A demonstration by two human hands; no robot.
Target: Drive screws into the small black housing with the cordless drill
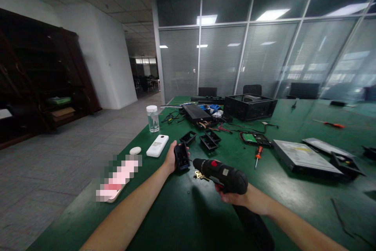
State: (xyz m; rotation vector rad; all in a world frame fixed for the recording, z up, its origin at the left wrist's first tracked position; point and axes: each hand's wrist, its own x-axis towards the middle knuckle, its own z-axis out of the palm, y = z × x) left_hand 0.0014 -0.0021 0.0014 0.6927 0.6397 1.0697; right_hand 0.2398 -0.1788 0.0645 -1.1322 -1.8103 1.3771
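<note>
My left hand (170, 159) is wrapped around a black plastic drive bracket (182, 158), tilted with its open side toward me. In my right hand (235, 200) is a black cordless drill (223, 176) with a red switch. The drill's nose points left at the bracket; its bit is hard to make out, so I cannot tell whether it touches. Below the nose lie small brass-coloured pieces (200, 175). Just beyond my left hand stand more black plastic brackets (209, 141).
A clear jar (153, 121), a white power bank (158, 146) and a phone (117, 196) lie left. An orange screwdriver (258, 156), a hard drive (255, 139) and an optical drive (305, 158) are right. A black computer case (249, 107) and cables are at the back.
</note>
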